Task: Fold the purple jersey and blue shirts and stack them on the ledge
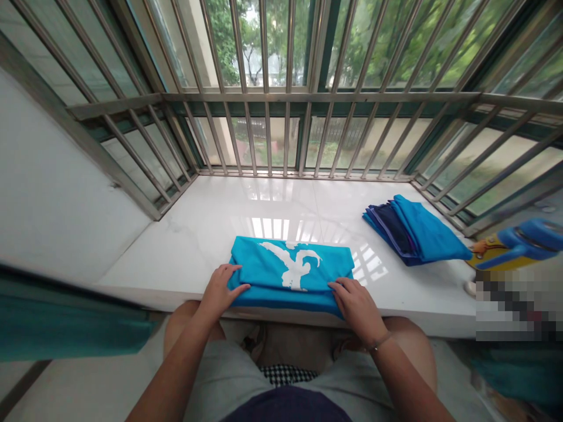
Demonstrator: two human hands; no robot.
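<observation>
On the sill (197, 246), left hand (217, 290) and right hand (358, 310) lie open-fingered, seemingly flat on the T-shirt (290, 275).

clothes pile (411, 231), marble sill (197, 246), win. bars (334, 97)

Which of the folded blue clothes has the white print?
The shirt under the left hand and right hand has the white print. The folded pile to its right shows no print.
</observation>
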